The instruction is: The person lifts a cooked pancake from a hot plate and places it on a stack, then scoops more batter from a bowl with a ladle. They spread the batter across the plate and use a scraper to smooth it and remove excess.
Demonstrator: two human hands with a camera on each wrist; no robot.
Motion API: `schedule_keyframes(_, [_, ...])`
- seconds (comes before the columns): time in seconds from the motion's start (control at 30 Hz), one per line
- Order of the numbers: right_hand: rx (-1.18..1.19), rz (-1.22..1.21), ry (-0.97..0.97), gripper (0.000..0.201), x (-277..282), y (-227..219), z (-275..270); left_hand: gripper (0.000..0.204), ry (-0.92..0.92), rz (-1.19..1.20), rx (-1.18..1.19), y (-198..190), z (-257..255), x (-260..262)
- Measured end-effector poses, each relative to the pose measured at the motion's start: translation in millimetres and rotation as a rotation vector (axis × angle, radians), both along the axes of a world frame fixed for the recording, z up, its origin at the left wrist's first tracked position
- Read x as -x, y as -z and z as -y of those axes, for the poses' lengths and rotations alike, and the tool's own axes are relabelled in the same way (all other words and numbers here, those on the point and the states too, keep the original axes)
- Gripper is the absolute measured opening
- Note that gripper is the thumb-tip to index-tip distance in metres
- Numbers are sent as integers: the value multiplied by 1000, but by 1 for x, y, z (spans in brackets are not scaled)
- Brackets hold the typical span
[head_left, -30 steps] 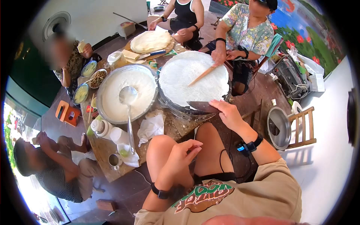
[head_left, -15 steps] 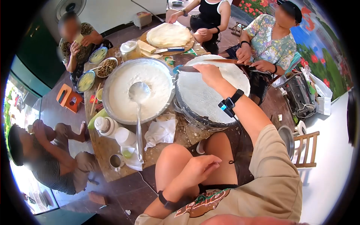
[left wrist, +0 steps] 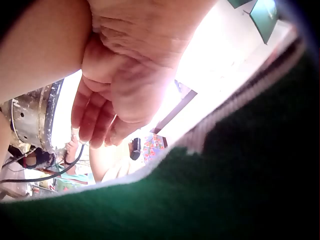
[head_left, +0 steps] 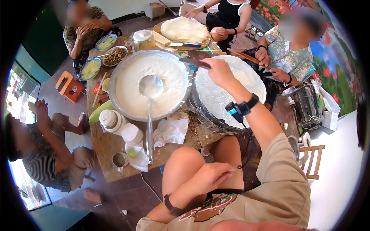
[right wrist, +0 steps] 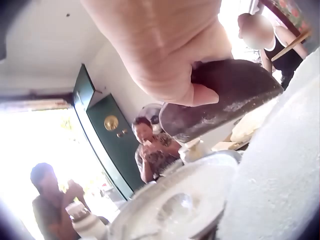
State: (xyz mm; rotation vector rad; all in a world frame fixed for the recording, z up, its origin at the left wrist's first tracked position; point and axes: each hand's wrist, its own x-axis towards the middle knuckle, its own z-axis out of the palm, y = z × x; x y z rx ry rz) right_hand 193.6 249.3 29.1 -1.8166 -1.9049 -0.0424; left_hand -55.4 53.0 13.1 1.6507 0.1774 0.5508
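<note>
In the head view my right hand (head_left: 219,71) grips a dark flat scraper (head_left: 195,62) between the basin's edge and the round griddle. The right wrist view shows the thumb pressed on the scraper (right wrist: 225,100), its rounded blade tilted over the basin. A thin white sheet of batter (head_left: 219,96) covers the griddle. The big metal basin (head_left: 111,86) holds white batter (head_left: 133,73) with a ladle (head_left: 150,86) in it. My left hand (head_left: 214,177) rests at my lap holding nothing; its fingers hang loosely bent in the left wrist view (left wrist: 120,95).
A person across holds a wooden stick (head_left: 244,56) beyond the griddle. Stacked flat sheets (head_left: 184,30), a knife (head_left: 185,44), a lidded jar (head_left: 143,39) and bowls stand at the table's far side. Bottles (head_left: 111,121), a cup (head_left: 120,159) and crumpled tissue (head_left: 171,131) lie nearer me.
My right hand has moved with the scraper from the griddle's near edge to its far left, beside the basin. The person across has lifted the wooden stick off the sheet.
</note>
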Motion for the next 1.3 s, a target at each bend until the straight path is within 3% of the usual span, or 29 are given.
schedule_keyframes(0.03, [-57, -40, -29, 36, -2, -8, 6, 15, -4, 10, 15, -1, 1, 1])
schedule_keyframes(0.1, [114, -246, 15, 37, -4, -28, 25, 17, -2, -33, 96, -4, 1, 4])
schedule_keyframes(0.17, [335, -864, -27, 34, -2, -45, 52, 20, -131, 92, 229, 0, 9, 1])
schedule_keyframes(0.23, [292, -1015, -65, 31, -2, -54, 80, 19, -147, 119, 336, 4, 11, 3])
schedule_keyframes(0.3, [180, -845, -13, 31, -8, -55, 107, 18, -159, 128, 352, 6, 13, 4])
schedule_keyframes(0.33, [123, -620, 10, 32, -18, -45, 116, 17, -164, 126, 318, 7, 15, 2])
schedule_keyframes(0.43, [226, -258, 212, 36, -17, -20, 157, 15, -184, 101, 255, 7, 20, -1])
schedule_keyframes(0.63, [-131, 194, 48, 35, -10, 54, 214, 8, -161, 6, 119, 4, 29, -5])
schedule_keyframes(0.87, [-93, 147, -50, 32, -31, 41, 265, 16, -133, -74, 34, 10, 29, -9])
schedule_keyframes(0.97, [-205, 60, 85, 31, -51, 19, 236, 17, -132, -11, 220, 12, 31, -16])
schedule_keyframes(1.1, [-104, -1, 53, 30, -56, 31, 191, 14, -133, 1, 342, 15, 35, -25])
schedule_keyframes(1.2, [61, -208, 145, 28, -37, 3, 173, 11, -119, -53, 256, 12, 37, -25])
schedule_keyframes(1.3, [256, -320, 135, 32, -51, 4, 150, 10, -111, -106, 158, 6, 35, -23])
